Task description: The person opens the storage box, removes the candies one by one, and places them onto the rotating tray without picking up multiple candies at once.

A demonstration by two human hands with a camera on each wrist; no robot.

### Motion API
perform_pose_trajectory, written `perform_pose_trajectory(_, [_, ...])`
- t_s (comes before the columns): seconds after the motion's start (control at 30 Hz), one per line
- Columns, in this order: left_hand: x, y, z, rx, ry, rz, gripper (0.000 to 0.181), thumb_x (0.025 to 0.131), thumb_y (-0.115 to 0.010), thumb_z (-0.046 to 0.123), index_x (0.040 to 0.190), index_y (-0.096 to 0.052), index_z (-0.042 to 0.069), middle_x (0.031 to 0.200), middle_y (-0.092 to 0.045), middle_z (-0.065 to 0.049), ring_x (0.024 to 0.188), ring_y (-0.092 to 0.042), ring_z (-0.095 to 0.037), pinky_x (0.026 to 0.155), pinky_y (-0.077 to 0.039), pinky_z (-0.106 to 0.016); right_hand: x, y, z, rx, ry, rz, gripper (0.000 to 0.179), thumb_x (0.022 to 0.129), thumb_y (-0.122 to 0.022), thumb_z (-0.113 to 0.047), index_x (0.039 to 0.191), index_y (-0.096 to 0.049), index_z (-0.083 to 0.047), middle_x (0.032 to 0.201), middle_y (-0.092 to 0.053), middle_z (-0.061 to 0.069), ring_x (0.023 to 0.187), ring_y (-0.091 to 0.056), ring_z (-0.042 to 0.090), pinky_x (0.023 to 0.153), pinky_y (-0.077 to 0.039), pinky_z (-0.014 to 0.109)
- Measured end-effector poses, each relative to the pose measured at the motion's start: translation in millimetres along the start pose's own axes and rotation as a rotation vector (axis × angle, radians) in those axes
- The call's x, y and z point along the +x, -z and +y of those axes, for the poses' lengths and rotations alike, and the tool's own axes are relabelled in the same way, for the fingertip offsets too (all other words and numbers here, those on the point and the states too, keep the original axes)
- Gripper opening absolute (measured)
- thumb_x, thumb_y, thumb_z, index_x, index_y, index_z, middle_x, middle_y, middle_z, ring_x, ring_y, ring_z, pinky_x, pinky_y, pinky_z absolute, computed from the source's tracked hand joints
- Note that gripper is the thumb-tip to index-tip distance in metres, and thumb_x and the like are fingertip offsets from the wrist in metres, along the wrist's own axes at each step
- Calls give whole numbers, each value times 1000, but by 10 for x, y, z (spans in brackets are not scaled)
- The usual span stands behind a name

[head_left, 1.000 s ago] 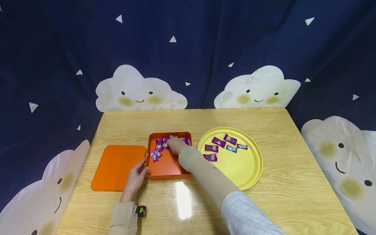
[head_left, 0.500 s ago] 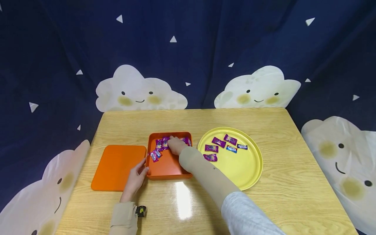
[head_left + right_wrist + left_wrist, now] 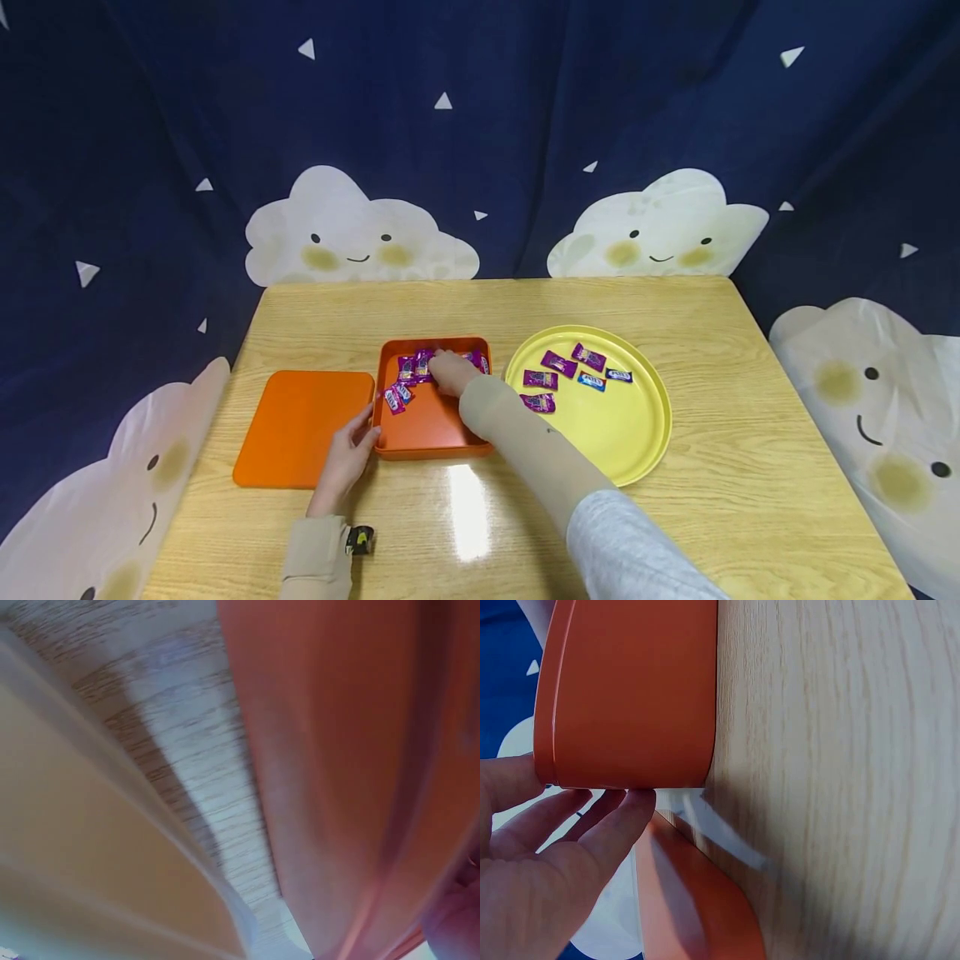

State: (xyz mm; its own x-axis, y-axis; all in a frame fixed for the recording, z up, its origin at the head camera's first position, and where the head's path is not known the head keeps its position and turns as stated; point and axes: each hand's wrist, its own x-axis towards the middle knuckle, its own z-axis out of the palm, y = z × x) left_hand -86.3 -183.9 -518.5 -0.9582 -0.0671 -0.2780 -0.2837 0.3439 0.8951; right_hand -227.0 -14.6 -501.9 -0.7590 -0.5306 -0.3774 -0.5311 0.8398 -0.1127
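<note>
In the head view an orange square box [image 3: 433, 427] holds several purple-wrapped candies [image 3: 423, 365] along its back, with two smaller wrapped candies [image 3: 398, 396] at its left side. My left hand [image 3: 347, 458] touches the box's left wall from outside; the left wrist view shows its fairly straight fingers [image 3: 641, 806] against the wall and rim. Reaching inside, my right hand [image 3: 453, 372] is down among the candies at the back right. Its fingertips are hidden, so whether it pinches a candy cannot be seen. The right wrist view is blurred, showing mostly the box wall [image 3: 337, 750].
A round yellow tray [image 3: 600, 450] stands right of the box, partly under my right forearm. On it lie several purple candies [image 3: 559, 363] and two small blue ones [image 3: 591, 381]. A flat orange lid [image 3: 300, 429] lies left of the box on the wooden table [image 3: 750, 433].
</note>
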Motion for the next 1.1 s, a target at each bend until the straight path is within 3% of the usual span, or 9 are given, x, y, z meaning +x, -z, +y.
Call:
perform_pose_trajectory(0.23, [4, 0, -6, -8, -1, -1, 48, 95, -47, 8, 140, -33, 1, 140, -34, -25, 126, -36, -39, 105, -28, -46, 7, 43, 16, 25, 20, 19, 28, 83, -67, -16, 110, -63, -7, 129, -52, 12, 117, -50, 25, 100, -39, 33])
perform_pose_trajectory(0.4, [0, 5, -11, -1, -10, -3, 48, 95, -46, 8, 141, -32, 0, 141, -33, -25, 127, -35, -39, 105, -28, -46, 3, 126, 43, 13, 78, 76, 29, 84, -67, -20, 108, -64, -7, 110, -60, 8, 100, -56, 18, 93, -45, 28])
perform_pose_trajectory(0.53, [0, 6, -15, 5, -12, 0, 49, 95, -47, 9, 141, -31, 0, 142, -32, -24, 128, -34, -39, 105, -28, -46, -40, 223, 82, 67, 93, 102, 30, 84, -67, -21, 109, -62, -5, 104, -58, 7, 93, -54, 16, 91, -45, 26])
perform_pose_trajectory(0.8, [1, 2, -9, 15, 6, -10, 49, 96, -45, 10, 142, -30, 2, 142, -32, -23, 130, -31, -38, 106, -25, -46, -243, 361, 279, 188, 89, 209, 20, 83, -66, -15, 100, -60, -4, 97, -52, 7, 87, -48, 18, 82, -46, 27])
perform_pose_trajectory(1.1, [4, -3, -3, 17, 2, -8, 49, 96, -45, 10, 142, -30, 3, 142, -33, -23, 129, -33, -38, 106, -26, -46, -583, 395, 664, 287, 100, 324, 22, 80, -63, -9, 99, -62, 1, 97, -54, 11, 87, -51, 22, 82, -47, 31])
